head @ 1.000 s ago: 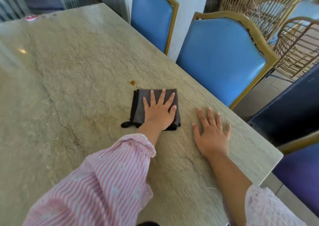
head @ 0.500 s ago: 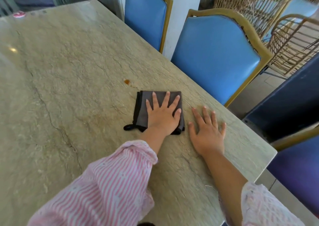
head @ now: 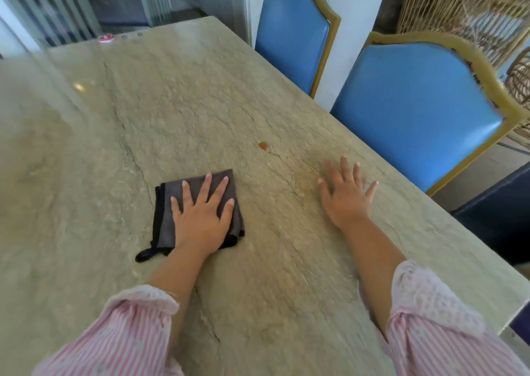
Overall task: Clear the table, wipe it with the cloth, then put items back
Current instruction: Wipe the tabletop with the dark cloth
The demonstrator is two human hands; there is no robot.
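- The left hand [head: 200, 220], fingers straight and spread, presses the folded dark grey cloth [head: 166, 226] flat, gripping nothing.
- The cloth has slid toward 9 o'clock on the veined beige stone table [head: 186, 103]. The small brown stain [head: 263, 145] now lies at its 1 o'clock, unwiped.
- The right hand [head: 344, 197] rests open-palmed at 3 o'clock, holding nothing.
- Wiping is probably unfinished.

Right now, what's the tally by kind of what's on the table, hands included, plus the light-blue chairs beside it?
Cloth: 1
Hands (left hand, right hand): 2
Brown spot: 1
Pink object: 1
Blue chairs: 2
Total: 7
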